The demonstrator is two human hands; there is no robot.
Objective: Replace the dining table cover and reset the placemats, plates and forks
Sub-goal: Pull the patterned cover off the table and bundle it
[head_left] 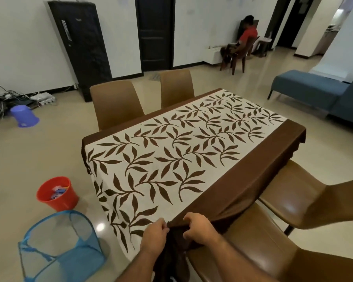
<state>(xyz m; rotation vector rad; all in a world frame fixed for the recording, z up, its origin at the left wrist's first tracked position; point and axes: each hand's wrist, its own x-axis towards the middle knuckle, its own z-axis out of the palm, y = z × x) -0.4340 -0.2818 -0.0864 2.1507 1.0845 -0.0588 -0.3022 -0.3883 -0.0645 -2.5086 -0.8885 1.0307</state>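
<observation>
Fingers (165, 225) of left hand (154, 234) and right hand (198, 226) were curled, pinching the bunched brown corner of the table cover (171, 155), which lay over the tabletop beyond them. Best pulled evenly outward, keeping the border square; no placemats visible.

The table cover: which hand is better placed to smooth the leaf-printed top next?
Probably the left hand: it grips the table cover at the near corner, on the leaf-printed side. The right hand holds the brown border.
</observation>
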